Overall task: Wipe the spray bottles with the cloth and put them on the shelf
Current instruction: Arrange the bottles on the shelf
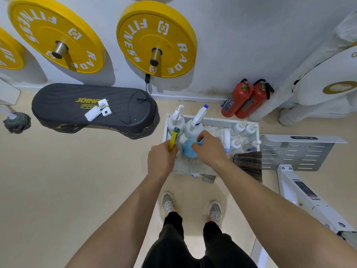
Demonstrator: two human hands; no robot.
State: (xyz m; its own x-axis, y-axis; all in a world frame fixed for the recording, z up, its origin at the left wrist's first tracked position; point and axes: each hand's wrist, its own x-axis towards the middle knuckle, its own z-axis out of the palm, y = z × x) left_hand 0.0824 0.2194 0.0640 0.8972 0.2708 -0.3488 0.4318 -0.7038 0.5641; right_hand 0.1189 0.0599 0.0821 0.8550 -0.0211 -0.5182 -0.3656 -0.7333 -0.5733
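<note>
A white shelf tray (216, 121) stands on the floor in front of my feet. My left hand (161, 161) is shut on a slim yellow bottle (173, 139) with a green cap, held upright over the tray's left edge. My right hand (209, 149) grips the top of a round blue bottle (188, 148) that stands in the tray. Two white trigger spray bottles (194, 125) stand at the tray's back left. Several small clear spray bottles (241, 130) crowd the back right. A dark striped cloth (250, 164) hangs over the tray's right front edge, untouched.
A black padded platform (92, 111) with small white devices lies to the left. Two red fire extinguishers (245, 99) lean on the wall behind. A white perforated metal plate (295, 151) and machine frame stand on the right. Yellow weight plates (156, 39) hang on the wall.
</note>
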